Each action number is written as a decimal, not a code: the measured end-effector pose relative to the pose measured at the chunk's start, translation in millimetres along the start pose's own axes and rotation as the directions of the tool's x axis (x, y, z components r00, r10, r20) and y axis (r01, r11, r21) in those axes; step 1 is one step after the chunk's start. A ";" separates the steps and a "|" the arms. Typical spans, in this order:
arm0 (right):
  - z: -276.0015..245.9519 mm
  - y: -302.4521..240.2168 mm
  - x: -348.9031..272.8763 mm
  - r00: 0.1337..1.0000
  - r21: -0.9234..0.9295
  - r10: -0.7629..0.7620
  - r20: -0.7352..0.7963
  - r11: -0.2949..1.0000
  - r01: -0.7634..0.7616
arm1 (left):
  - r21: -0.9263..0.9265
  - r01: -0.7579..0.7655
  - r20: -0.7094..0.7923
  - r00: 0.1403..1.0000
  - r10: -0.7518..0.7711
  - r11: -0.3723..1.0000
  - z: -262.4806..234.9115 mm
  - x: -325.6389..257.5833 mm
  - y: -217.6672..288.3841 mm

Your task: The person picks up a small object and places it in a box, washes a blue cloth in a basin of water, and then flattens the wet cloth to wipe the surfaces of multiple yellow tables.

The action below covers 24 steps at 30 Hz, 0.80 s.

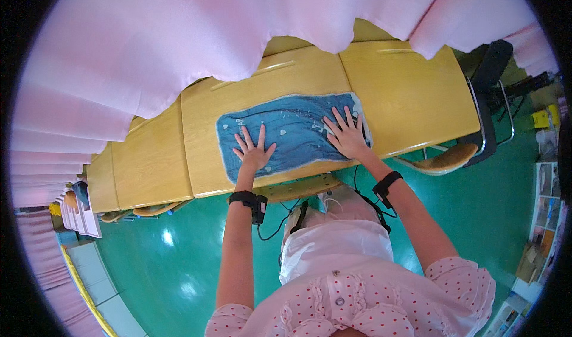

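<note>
A blue towel (286, 135) with a pale edge and small light motifs lies spread on the yellow wooden table (205, 143). Wrinkles run across its middle. My left hand (254, 152) rests on the towel's left part, fingers spread. On its right end lies my right hand (347, 135), also with fingers apart. Neither hand grips anything. Black straps with a cable sit around both wrists; the left one carries a small box (258, 209).
Pink curtains (161, 39) hang along the table's far side. Wooden chairs stand at the near edge, one at the right (444, 159). A black chair with metal arms (491, 98) is at the right end. Shelves (545, 200) line the far right above the green floor (173, 265).
</note>
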State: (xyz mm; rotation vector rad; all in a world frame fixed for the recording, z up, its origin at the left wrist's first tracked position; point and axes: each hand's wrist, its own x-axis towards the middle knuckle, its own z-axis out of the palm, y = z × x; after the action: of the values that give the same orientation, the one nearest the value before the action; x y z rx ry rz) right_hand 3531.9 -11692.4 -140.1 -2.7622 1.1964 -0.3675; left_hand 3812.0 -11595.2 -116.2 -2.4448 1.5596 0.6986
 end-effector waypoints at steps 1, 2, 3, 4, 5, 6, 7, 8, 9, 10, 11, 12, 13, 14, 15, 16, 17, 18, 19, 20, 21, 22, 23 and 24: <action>-0.7 -7.4 -7.0 1.000 -0.003 0.006 -0.009 1.000 -0.007 | 0.005 -0.008 -0.007 1.000 0.008 1.000 3.8 -4.4 -4.3; -1.2 -16.0 -13.1 0.999 -0.001 0.039 -0.022 0.999 -0.039 | 0.010 -0.048 -0.042 0.998 0.048 0.999 7.7 -10.2 -8.9; -0.6 -18.8 -23.8 0.996 -0.006 0.083 -0.031 0.997 -0.083 | 0.015 -0.100 -0.071 0.992 0.101 0.995 10.4 -16.7 -5.1; 0.3 -23.2 -33.8 0.993 -0.013 0.106 -0.052 0.994 -0.107 | 0.067 -0.108 -0.049 0.993 0.111 0.992 13.8 -25.2 -2.3; 1.4 -27.9 -42.3 0.992 -0.022 0.115 -0.057 0.993 -0.117 | 0.067 -0.122 -0.052 0.991 0.125 0.990 16.1 -34.5 -2.0; 0.8 -34.0 -49.0 0.989 -0.012 0.142 -0.040 0.990 -0.143 | 0.078 -0.161 -0.061 0.984 0.165 0.984 19.6 -44.7 -4.1; -0.3 -39.1 -55.2 0.986 -0.003 0.167 -0.022 0.986 -0.168 | 0.088 -0.198 -0.070 0.976 0.204 0.976 22.4 -53.5 -5.5; -1.5 -43.5 -60.1 0.986 -0.011 0.166 -0.029 0.986 -0.167 | 0.139 -0.195 -0.088 0.974 0.209 0.971 24.9 -60.4 -5.3; -2.7 -50.4 -64.4 0.974 -0.018 0.224 0.038 0.975 -0.223 | 0.135 -0.198 -0.092 0.973 0.211 0.971 29.0 -68.4 -9.1; -3.7 -56.6 -67.8 0.954 -0.030 0.280 0.104 0.960 -0.279 | 0.152 -0.237 -0.096 0.963 0.253 0.960 33.4 -76.0 -12.5; -4.5 -61.9 -69.9 0.954 -0.038 0.280 0.102 0.960 -0.278 | 0.168 -0.276 -0.099 0.951 0.294 0.947 38.0 -82.7 -14.9; -5.1 -66.2 -68.3 0.928 -0.012 0.343 0.147 0.938 -0.345 | 0.164 -0.280 -0.102 0.949 0.299 0.946 40.5 -87.0 -17.8; -6.4 -68.3 -66.8 0.894 0.009 0.404 0.193 0.911 -0.413 | 0.136 -0.332 -0.108 0.932 0.347 0.934 43.2 -90.6 -20.0; -8.3 -68.4 -65.5 0.894 0.001 0.406 0.189 0.910 -0.414 | 0.107 -0.383 -0.116 0.912 0.394 0.918 45.0 -91.7 -20.9; -8.9 -76.2 -57.8 0.870 -0.025 0.427 0.246 0.900 -0.435 | 0.105 -0.365 -0.126 0.918 0.377 0.925 47.6 -90.1 -36.1; -9.8 -81.5 -53.7 0.839 -0.056 0.451 0.304 0.888 -0.457 | -0.041 -0.454 -0.232 0.871 0.434 0.890 51.8 -87.2 -53.2; -12.1 -83.8 -47.7 0.847 -0.054 0.436 0.306 0.896 -0.442 | -0.171 -0.542 -0.347 0.815 0.465 0.823 55.1 -84.5 -71.7; -13.6 -79.8 -40.7 0.809 -0.018 0.467 0.356 0.869 -0.494 | -0.177 -0.535 -0.350 0.819 0.455 0.826 54.7 -82.6 -84.6; -16.5 -72.6 -32.7 0.769 0.014 0.495 0.405 0.837 -0.546 | -0.204 -0.514 -0.439 0.809 0.391 0.833 51.9 -81.1 -94.5; -19.7 -65.1 -23.3 0.732 0.043 0.497 0.467 0.813 -0.580 | -0.231 -0.491 -0.522 0.791 0.319 0.840 49.0 -80.0 -104.8; -24.1 -52.9 -18.5 0.732 0.035 0.503 0.460 0.814 -0.580 | -0.235 -0.499 -0.528 0.786 0.321 0.834 44.0 -77.3 -106.6; -24.7 -46.1 -9.9 0.712 -0.023 0.524 0.467 0.812 -0.583 | -0.172 -0.331 -0.450 0.864 0.225 0.928 41.5 -76.8 -114.3; -25.3 -39.1 0.1 0.692 -0.080 0.545 0.473 0.809 -0.582 | -0.092 -0.153 -0.376 0.920 0.108 0.984 38.2 -76.1 -122.8; -26.5 -39.8 17.1 0.703 -0.065 0.516 0.490 0.825 -0.561 | -0.069 -0.077 -0.389 0.920 0.044 0.995 40.6 -74.5 -147.0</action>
State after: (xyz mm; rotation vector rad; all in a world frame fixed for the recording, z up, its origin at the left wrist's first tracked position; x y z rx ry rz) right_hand 3564.3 -11677.8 -103.8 -2.0710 1.6818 0.3185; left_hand 3904.7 -11454.0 -134.0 -2.7333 1.7771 0.2997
